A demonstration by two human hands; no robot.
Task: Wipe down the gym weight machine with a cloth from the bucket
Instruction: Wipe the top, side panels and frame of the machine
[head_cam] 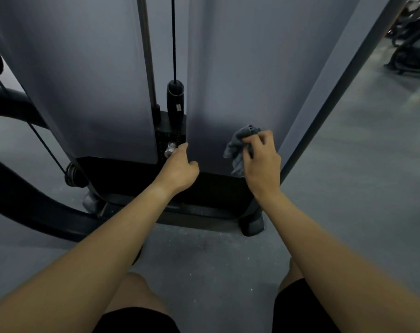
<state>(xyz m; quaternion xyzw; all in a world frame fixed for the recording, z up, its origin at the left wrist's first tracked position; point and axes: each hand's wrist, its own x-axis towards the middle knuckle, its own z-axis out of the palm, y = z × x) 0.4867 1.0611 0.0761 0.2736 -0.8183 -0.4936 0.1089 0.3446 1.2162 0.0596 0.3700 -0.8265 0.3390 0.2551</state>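
The weight machine's grey shroud point(228, 68) rises in front of me, split by a central slot holding a steel guide rod, a black cable and the dark weight stack point(170, 131). My right hand point(261, 162) grips a crumpled grey cloth point(240, 145) against the lower right panel of the shroud. My left hand point(180, 169) reaches to the slot's edge, its fingers next to the silver selector pin point(170, 149); whether they touch the pin is unclear. No bucket is in view.
The machine's black base point(204, 207) with a rubber foot point(252, 225) sits on the grey gym floor. A curved black frame arm point(36, 212), a cable and a pulley point(73, 175) stand at the left. Other dark equipment point(410, 51) is far right. My knees are below.
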